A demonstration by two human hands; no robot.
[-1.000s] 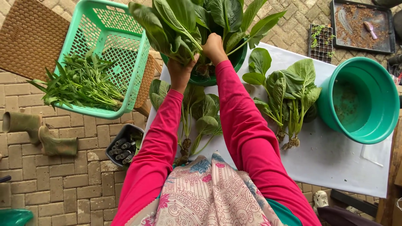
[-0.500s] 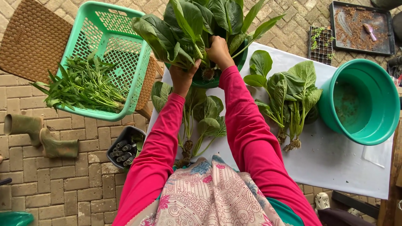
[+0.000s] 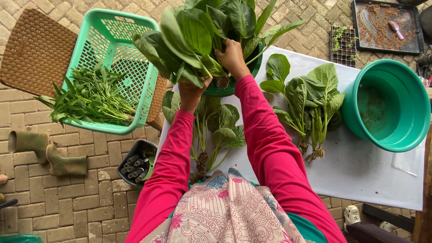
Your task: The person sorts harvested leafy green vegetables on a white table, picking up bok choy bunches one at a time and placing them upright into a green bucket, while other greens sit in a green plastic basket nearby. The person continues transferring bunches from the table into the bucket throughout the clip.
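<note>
one white table [image 3: 360,175] on brick paving [image 3: 76,198]

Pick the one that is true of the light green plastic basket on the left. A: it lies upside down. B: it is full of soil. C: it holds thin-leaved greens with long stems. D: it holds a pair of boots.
C: the light green basket holds a bunch of thin-leaved greens lying against its lower wall.

Soft, even daylight; sharp, perhaps slight edge distortion.
</note>
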